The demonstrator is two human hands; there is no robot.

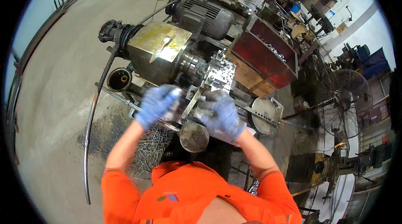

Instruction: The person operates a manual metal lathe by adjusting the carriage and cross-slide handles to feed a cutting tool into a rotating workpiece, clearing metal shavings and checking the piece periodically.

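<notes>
My left hand [158, 105], in a blue-grey work glove, is over the front of a small lathe-like machine, left of a flat metal bar [190, 105]. Its fingers look pinched together, with a pale, shiny spot at their tips; motion blur hides what it is. My right hand [222, 116], gloved alike, is just right of that bar, below the chip-covered metal tool block [220, 74]. Blur smears its fingers, so their grip does not show. The round chuck [191, 65] faces the block from the left. Nearest my body is a round metal disc [194, 137].
A yellowish headstock box [159, 41] and a dark motor [204, 16] sit behind. To the right stand a red metal bin [264, 52] with small metal parts and a caged fan [344, 102]. Metal shavings [148, 150] pile below; a long rod [89, 140] stands at left.
</notes>
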